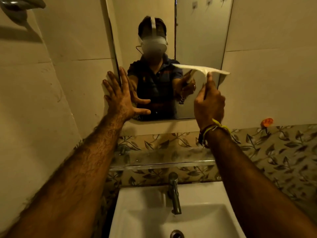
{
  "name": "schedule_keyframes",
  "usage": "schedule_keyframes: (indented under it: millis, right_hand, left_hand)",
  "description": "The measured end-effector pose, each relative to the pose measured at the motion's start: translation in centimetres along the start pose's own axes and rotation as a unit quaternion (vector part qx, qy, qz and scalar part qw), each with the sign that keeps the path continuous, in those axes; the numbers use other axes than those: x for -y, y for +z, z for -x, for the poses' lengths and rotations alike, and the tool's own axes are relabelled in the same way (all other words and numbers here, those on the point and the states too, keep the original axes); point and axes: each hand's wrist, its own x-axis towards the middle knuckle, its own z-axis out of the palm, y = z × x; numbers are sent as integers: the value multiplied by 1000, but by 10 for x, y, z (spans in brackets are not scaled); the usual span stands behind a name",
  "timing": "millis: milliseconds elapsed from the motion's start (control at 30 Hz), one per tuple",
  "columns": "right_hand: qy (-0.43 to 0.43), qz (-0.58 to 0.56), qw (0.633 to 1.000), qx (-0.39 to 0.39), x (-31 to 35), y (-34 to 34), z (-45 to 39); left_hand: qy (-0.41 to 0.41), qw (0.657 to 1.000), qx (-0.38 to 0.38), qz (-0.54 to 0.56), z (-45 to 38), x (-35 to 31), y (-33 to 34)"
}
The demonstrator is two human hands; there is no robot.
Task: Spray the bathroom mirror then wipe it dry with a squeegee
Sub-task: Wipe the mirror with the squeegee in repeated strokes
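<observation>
The right hand (pixel 210 103) has its fingers wrapped tight round the handle of a white squeegee (pixel 201 69), blade sitting roughly level across the right half of the mirror (pixel 193 31). Looks like the blade is touching the glass, but it's blurry so hard to say for sure. The left hand (pixel 120 97) is flat and spread wide, holding nothing, pressed on the mirror's lower left edge, half on the wall tile. Below the mirror there's a glass shelf (pixel 161 163), then a tap (pixel 174 191) over the white sink (pixel 137 212).
</observation>
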Motion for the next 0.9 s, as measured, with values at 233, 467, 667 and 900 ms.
schedule_keyframes:
  millis: [233,467,667,900]
  right_hand:
    - [23,21,996,81,-22,-2,73]
    - [71,14,997,-21,-19,-9,-1]
    - [86,22,994,66,-35,2,88]
    - [127,-26,991,-27,-16,7,30]
  left_hand:
    - [-1,1000,-14,-7,4,-6,2]
    - [19,999,-33,13,7,0,11]
    - [23,999,-32,-3,8,4,13]
    - [21,997,-4,70,15,10,15]
